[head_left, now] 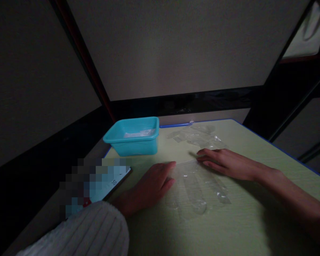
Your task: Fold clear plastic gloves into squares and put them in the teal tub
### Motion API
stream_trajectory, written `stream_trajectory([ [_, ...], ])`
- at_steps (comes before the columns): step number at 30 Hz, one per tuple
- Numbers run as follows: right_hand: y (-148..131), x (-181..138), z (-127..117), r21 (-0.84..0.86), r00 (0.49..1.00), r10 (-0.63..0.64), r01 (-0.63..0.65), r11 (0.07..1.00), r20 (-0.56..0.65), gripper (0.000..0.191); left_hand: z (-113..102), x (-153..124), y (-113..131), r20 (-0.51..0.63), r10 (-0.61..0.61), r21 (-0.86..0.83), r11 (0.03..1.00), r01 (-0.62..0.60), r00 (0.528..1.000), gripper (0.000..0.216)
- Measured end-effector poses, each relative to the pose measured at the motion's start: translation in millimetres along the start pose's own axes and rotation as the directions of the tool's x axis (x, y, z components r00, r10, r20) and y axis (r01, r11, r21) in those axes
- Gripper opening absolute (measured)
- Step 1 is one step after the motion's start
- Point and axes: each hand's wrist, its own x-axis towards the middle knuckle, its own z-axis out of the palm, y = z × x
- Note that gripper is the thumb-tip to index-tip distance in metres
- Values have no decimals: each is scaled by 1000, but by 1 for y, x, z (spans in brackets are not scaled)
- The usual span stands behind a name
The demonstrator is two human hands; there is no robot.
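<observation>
A clear, thin plastic sheet with rounded, finger-like shapes (193,192) lies spread on the table in front of me; it looks like a disposable plastic glove. My left hand (154,185) rests at its left edge, with thumb and index finger apart and their tips at the plastic. At its upper right edge is my right hand (226,161), palm down, fingers stretched out and touching or just above it. More crumpled clear plastic pieces (194,135) of the same look lie farther back, beyond my right hand.
A turquoise plastic basin (134,147) with something whitish inside stands at the table's back left. Nearer, a phone-like device (117,179), partly blurred out, lies at the left edge. The pale table (256,220) has a blue rim, with a panelled wall (176,53) behind.
</observation>
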Motion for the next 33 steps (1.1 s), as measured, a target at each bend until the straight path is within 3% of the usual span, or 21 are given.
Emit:
stream_trajectory([
  [14,3,7,17,-175,983,-161,144,974,-88,32,1,-2,8,-151,-3,82,996,15,988,33],
  [21,0,8,23,-122,978,-154,138,983,-138,33,2,-4,15,-191,100,191,980,-63,977,35],
  [25,-2,9,22,-146,978,-154,133,980,-141,33,0,-3,18,-253,221,276,949,-148,942,33],
  [28,-2,9,22,-186,977,-151,123,975,-147,32,0,-4,17,-295,273,260,945,-198,916,32],
  [33,-2,9,22,-201,973,-157,123,972,-168,28,2,-6,16,-283,255,189,960,-207,925,37],
])
